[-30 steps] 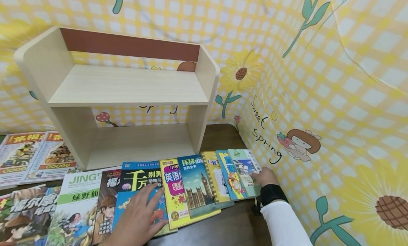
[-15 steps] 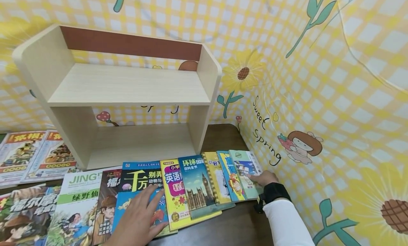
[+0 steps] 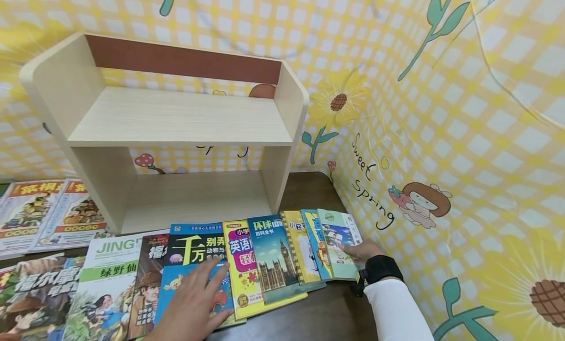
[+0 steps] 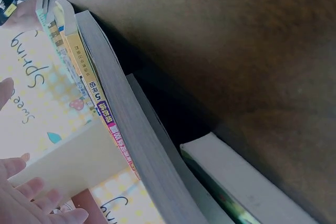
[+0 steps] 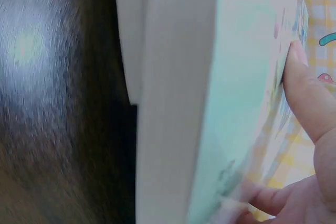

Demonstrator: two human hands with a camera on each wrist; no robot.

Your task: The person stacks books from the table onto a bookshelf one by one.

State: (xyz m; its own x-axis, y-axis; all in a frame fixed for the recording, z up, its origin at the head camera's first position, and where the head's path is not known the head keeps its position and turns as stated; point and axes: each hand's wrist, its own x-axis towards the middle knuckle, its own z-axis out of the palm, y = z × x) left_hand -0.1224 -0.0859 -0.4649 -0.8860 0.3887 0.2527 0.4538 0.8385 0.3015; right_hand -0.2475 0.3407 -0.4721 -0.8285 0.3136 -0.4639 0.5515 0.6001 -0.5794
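My right hand [image 3: 370, 250] grips the right edge of a thin pale green book [image 3: 346, 268], the thumb lying on its cover. In the right wrist view the thumb [image 5: 308, 95] presses the cover of that green book [image 5: 239, 72], with the other fingers curled at its edge. My left hand [image 3: 190, 297] has its fingers spread over a blue children's book [image 3: 174, 282], beside a yellow English book [image 3: 242, 301]. The left wrist view catches these fingers [image 4: 31, 198] spread out, with book edges and spines alongside.
A two-tier wooden shelf [image 3: 185, 115] stands behind the row. Overlapping books, among them a blue encyclopedia [image 3: 273, 252] and a spiral-bound yellow book [image 3: 300, 248], cover the dark table [image 3: 304, 316]. Further books [image 3: 33, 218] lie at left. A checkered wall cloth [image 3: 476, 174] rises close at right.
My right hand has shifted slightly left and its thumb reaches further over the green book. That book has turned a little, its lower end moving left over its neighbour. My left hand stays put.
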